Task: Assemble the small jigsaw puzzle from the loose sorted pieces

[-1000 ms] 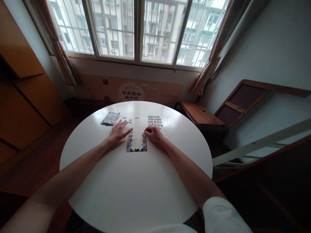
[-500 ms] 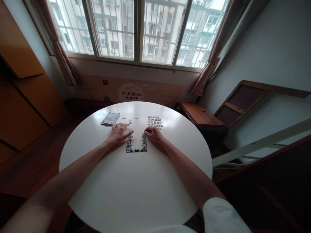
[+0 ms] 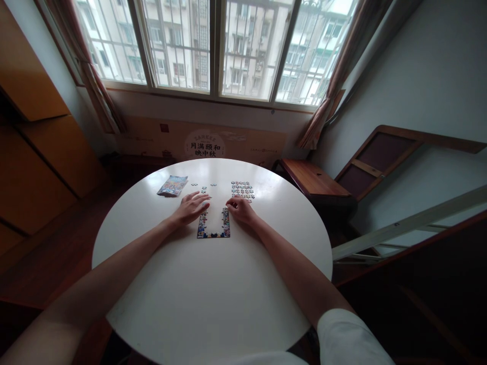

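A partly built jigsaw frame (image 3: 213,230), U-shaped and colourful, lies near the middle of the round white table (image 3: 213,299). My left hand (image 3: 190,207) rests flat at the top of the frame's left arm, fingers stretched out. My right hand (image 3: 240,209) sits at the top of the frame's right arm with fingers curled in a pinch; what they hold is too small to make out. A cluster of loose puzzle pieces (image 3: 242,188) lies just beyond my right hand, with a few strays (image 3: 204,188) beyond my left.
A small printed packet (image 3: 173,185) lies at the table's far left. Behind the table are a window, curtains and a cardboard box with printing (image 3: 205,146). A wooden side table (image 3: 312,182) and leaning boards stand to the right, wooden cabinets to the left.
My left hand has slid slightly right and forward along the frame's left arm. My right hand has stayed at the right arm's top.
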Demonstrator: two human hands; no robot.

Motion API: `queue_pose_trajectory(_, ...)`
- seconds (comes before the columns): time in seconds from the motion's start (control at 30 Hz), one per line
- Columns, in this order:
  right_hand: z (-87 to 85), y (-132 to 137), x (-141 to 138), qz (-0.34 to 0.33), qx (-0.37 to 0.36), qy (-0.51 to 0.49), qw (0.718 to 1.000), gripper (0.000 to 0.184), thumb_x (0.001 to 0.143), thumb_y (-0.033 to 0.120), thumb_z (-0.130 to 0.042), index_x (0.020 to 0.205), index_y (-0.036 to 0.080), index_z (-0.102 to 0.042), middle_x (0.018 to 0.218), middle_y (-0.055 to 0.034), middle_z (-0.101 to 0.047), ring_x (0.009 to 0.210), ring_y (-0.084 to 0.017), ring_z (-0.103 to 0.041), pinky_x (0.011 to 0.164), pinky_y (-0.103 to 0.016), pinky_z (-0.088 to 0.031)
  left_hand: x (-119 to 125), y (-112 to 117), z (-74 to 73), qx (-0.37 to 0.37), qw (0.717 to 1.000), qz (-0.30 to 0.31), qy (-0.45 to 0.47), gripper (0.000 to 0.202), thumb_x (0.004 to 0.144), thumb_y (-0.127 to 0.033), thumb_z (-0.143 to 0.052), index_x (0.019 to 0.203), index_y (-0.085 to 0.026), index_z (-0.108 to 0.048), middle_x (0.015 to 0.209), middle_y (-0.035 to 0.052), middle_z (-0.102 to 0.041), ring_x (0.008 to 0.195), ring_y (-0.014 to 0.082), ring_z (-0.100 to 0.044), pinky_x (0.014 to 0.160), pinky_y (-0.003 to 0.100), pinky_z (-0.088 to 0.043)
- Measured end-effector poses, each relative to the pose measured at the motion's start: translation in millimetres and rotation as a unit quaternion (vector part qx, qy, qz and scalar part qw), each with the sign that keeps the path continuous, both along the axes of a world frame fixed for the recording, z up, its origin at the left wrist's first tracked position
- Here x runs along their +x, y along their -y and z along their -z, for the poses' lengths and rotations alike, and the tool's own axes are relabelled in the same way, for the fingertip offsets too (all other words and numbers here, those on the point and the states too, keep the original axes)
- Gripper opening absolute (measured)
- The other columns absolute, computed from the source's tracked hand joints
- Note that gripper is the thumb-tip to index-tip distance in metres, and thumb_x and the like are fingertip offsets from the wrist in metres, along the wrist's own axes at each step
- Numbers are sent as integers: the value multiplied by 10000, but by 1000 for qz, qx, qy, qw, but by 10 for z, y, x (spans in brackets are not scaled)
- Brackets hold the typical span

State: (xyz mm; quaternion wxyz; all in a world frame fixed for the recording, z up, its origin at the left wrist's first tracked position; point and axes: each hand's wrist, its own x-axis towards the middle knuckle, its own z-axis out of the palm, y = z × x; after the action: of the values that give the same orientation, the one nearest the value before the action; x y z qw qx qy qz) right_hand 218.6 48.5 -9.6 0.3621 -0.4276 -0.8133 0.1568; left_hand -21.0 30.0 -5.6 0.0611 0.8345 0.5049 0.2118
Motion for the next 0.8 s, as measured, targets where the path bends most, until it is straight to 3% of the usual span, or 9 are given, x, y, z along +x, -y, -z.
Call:
queue_pose_trajectory(0.17,1,11,-7,-7,-2,-1,1000,127,788,90,-571,792,132,-690,770,-25,-559,649,-98,-505,666,-238,-422,23,39,-33,-32,999,9,-15,549,932,-565,-215,1346,-301,-461,1384,4,-496,1385,251,-224,1123,503,-58)
queue_pose_trajectory(0.3,24,0,-7,-13,-1,-9,1000,130,793,92,-571,816,129,-693,796,-27,-531,650,-91,-507,662,-235,-428,51,95,-81,-32,997,61,-30,524,930,-561,-253,1329,-313,-484,1361,-2,-520,1388,248,-207,1125,502,-11)
queue_pose_trajectory(0.53,51,-6,-3,-9,-4,23,1000,201,825,166,-591,994,193,-696,944,-40,-495,625,-71,-473,676,-256,-444,140,220,-139,-41,983,176,-22,472,965,-447,-219,1340,-317,-474,1346,-8,-533,1382,216,-242,1134,452,-80)
queue_pose_trajectory(0.63,57,-4,-2,-14,-6,51,999,238,844,206,-589,1060,228,-686,1007,-51,-496,636,-74,-478,707,-276,-450,173,248,-140,-35,982,183,-22,451,962,-437,-246,1326,-332,-490,1378,-14,-501,1371,228,-268,1130,451,-103)
queue_pose_trajectory(0.8,74,-12,-7,-14,33,77,996,227,858,257,-580,1039,202,-705,993,-80,-513,869,-165,-515,842,-329,-430,198,262,-130,-17,986,165,-21,434,961,-439,-273,1314,-332,-503,1379,-13,-497,1347,234,-301,1122,446,-116)
